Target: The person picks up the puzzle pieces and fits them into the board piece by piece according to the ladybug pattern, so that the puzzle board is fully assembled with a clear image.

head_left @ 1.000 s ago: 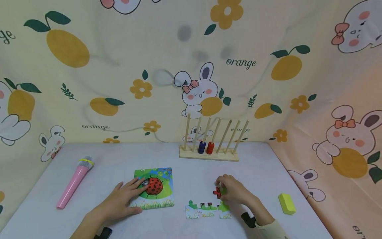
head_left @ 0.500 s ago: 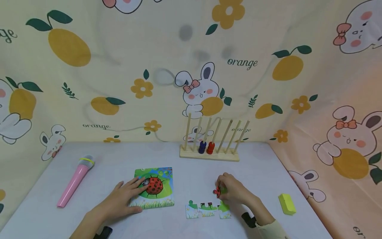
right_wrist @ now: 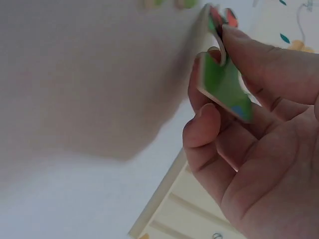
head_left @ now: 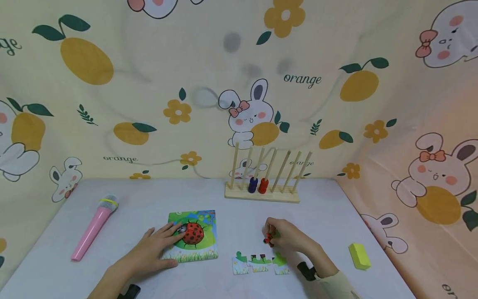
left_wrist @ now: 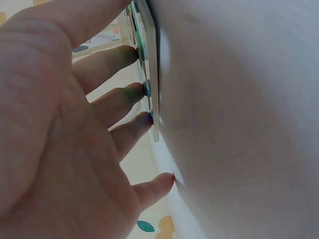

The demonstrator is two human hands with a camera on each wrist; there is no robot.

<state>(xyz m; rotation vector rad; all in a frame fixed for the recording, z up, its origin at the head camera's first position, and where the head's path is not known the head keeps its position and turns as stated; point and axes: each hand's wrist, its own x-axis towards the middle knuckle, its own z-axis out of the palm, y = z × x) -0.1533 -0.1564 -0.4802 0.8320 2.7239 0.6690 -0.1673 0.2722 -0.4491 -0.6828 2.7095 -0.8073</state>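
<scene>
My left hand [head_left: 154,249] lies with spread, straight fingers on a square ladybug picture board [head_left: 203,249]. In the left wrist view the fingertips [left_wrist: 130,94] press on the board's face, and the little finger touches the table beside it. A red and green puzzle piece [right_wrist: 227,84] is pinched between the thumb and fingers of my right hand [head_left: 287,236], held above the table. Just in front of that hand, puzzle pieces [head_left: 260,261] with grass and green shapes lie in a row: one at left [head_left: 240,265], one in the middle, one at right [head_left: 280,265].
Behind the pieces stands a wooden peg rack [head_left: 261,195] with dark blue beads [head_left: 252,185] and red beads [head_left: 263,186]. A pink toy microphone [head_left: 93,228] lies at left. At right is a yellow-green block [head_left: 359,256]. A printed cloth [head_left: 209,62] hangs behind the table.
My right hand has shifted slightly left with the puzzle piece, which has turned a little in its fingers. The left hand stays on the board.
</scene>
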